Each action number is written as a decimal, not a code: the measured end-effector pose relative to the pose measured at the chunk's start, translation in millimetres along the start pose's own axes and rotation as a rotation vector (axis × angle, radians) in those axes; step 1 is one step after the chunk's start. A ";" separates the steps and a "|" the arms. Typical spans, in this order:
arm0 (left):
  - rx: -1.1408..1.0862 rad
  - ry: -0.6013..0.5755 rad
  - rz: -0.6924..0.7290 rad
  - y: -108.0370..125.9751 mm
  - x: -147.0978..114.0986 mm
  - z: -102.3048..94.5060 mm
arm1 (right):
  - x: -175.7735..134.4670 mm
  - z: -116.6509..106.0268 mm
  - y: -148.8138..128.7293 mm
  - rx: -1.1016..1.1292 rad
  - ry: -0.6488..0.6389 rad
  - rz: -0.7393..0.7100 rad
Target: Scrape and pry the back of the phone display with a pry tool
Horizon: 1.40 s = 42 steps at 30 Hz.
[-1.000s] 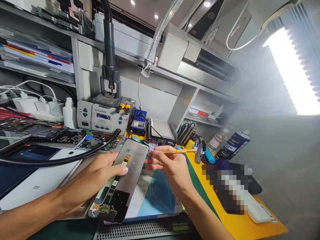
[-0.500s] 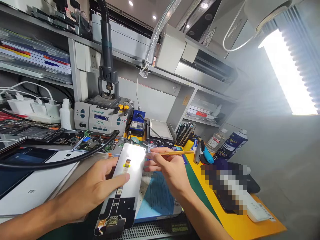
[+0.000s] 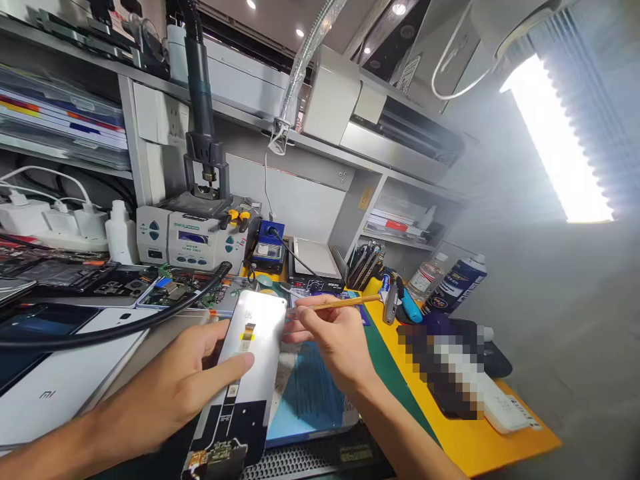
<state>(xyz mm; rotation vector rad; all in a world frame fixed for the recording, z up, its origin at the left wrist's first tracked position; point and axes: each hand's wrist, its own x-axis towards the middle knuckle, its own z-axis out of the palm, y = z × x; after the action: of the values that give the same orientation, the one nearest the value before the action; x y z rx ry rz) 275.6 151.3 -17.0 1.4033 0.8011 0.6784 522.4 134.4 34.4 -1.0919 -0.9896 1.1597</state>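
1. In the foreground, centre: phone screen panel point(image 3: 257, 383), back side up, tilted, a ribbon cable along its length.
2. At its left edge: left hand point(image 3: 193, 373), gripping the panel, thumb laid across the back.
3. At its upper right: right hand point(image 3: 333, 340), closed on a slim gold-coloured tool point(image 3: 350, 302); tip close to the panel edge, contact not discernible.
4. Beneath and beyond the panel: blue-topped pad point(image 3: 313, 393).
5. Far left of the hands: white phone back point(image 3: 65, 393), MI mark.
6. Behind: grey control station point(image 3: 167, 233), small display, teal buttons.
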 end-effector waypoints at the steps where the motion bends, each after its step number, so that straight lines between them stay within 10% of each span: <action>1: -0.009 -0.001 -0.009 -2.3 1.0 -2.2 | 0.5 -0.1 0.4 0.002 -0.005 -0.004; 10: -0.171 0.169 -0.059 12.1 -6.4 14.5 | 2.1 -1.6 1.2 0.009 -0.052 -0.023; 42: -0.118 0.186 -0.089 12.7 -5.9 8.5 | 3.4 -4.0 2.4 0.067 -0.115 -0.044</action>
<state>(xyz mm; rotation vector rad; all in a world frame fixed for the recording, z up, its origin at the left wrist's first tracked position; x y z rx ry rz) 279.8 142.5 -3.9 1.2028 0.9491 0.7822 526.3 137.4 31.4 -0.9545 -1.0506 1.2222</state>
